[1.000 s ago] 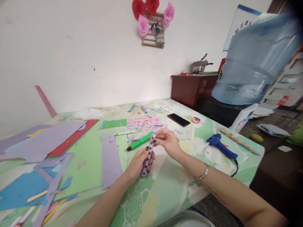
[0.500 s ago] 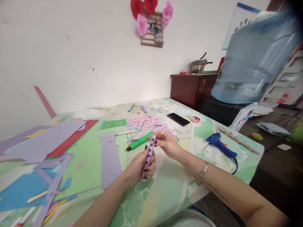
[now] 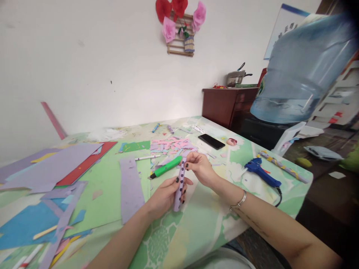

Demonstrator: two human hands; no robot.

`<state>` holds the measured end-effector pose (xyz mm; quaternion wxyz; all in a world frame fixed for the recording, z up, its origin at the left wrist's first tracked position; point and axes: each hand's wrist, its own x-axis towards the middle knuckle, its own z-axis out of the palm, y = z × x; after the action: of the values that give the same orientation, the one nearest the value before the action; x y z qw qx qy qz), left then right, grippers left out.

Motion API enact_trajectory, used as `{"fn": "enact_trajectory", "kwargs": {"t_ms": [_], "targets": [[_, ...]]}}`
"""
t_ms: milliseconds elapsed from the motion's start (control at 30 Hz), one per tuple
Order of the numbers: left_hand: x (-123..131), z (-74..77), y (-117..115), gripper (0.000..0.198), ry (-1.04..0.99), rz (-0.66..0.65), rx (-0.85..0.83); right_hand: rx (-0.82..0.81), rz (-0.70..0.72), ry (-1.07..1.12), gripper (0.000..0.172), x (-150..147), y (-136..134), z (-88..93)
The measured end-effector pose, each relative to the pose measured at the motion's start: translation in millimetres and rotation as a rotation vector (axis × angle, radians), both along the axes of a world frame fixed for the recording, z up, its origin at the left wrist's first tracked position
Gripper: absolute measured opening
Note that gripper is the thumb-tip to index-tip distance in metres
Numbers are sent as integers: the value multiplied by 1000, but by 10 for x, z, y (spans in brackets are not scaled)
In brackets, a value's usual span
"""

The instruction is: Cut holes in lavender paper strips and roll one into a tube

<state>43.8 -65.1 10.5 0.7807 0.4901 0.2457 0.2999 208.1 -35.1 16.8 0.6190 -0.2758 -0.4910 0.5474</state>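
A lavender paper tube point(image 3: 179, 186) with a row of dark dots stands tilted between both hands. Its lower half is gripped by my left hand point(image 3: 167, 194), thumb on the near side and fingers around the back. At the tube's upper end, the thumb and fingers of my right hand point(image 3: 199, 168) pinch it; a silver bangle is on that wrist. Just left of the tube's top lies a green pen-shaped cutter point(image 3: 167, 167) with a black tip. A lavender paper strip point(image 3: 131, 190) lies on the light green sheet point(image 3: 98, 194) to the left.
Pink paper scraps point(image 3: 172, 144) lie behind the hands, near a black phone point(image 3: 211, 141). On the right are a blue glue gun point(image 3: 262, 172) with its cord and a yellow-wrapped lavender tube point(image 3: 283, 166). Coloured sheets point(image 3: 53, 166) cover the table's left side.
The dotted tube has shifted slightly right and up with my left hand. My left fingers have loosened and changed position around it; my right hand still pinches the top.
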Motion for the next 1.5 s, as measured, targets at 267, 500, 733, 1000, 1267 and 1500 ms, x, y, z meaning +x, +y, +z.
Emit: {"fn": "enact_trajectory", "kwargs": {"t_ms": [267,500,733,1000,1267,1500], "targets": [[-23,3,60,24,47,92,103,5,16,49,31,39,-9,55],[-70,29,163,31,139,277,195,56,19,4,28,138,76,10],[-124,49,246,28,179,615,303,95,-55,-20,23,256,193,-36],[-183,59,312,23,-133,745,53,183,-74,-65,18,287,235,-88],[-169,78,325,14,-179,818,-2,200,-135,-98,21,246,199,-52],[-197,46,374,13,-203,854,-74,473,-267,-267,10,245,185,-77]]}}
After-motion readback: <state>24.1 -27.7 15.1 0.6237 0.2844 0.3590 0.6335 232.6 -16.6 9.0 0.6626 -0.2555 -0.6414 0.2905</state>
